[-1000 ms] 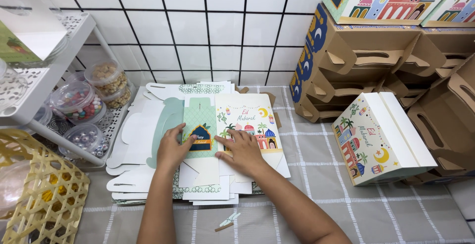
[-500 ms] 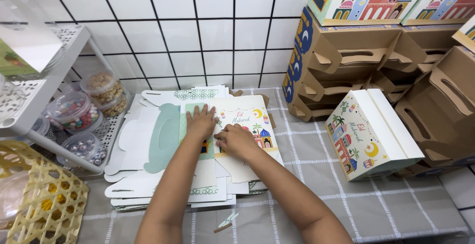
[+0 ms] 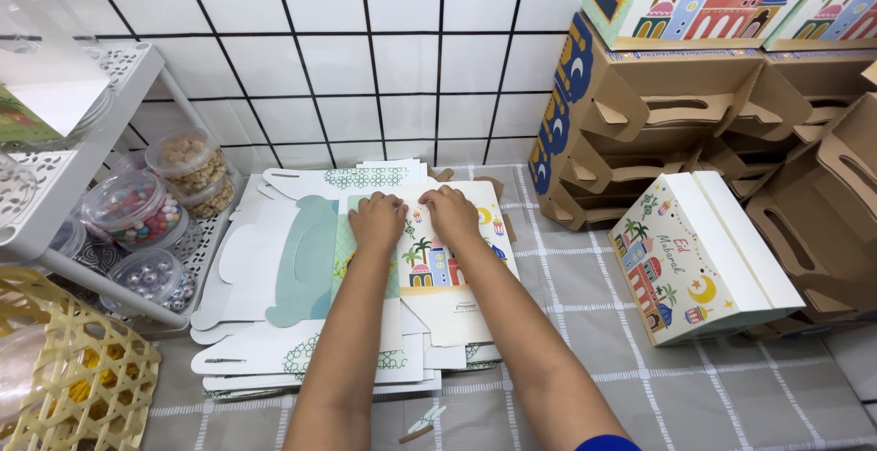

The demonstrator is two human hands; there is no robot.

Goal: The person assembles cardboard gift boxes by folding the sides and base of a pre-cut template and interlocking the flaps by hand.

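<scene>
Flat, both hands' fingers point(image 3: 388, 206) press the printed box blank point(image 3: 448, 277).

Candy tubs point(image 3: 137, 209) sit on the white rack point(image 3: 55, 204), yellow basket point(image 3: 68, 387) below it, folded boxes point(image 3: 703, 259) off right.

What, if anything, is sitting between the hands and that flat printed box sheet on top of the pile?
Nothing visible. The left hand and right hand both rest directly on the top printed box sheet, near its far edge, on the stack of flat sheets.
</scene>
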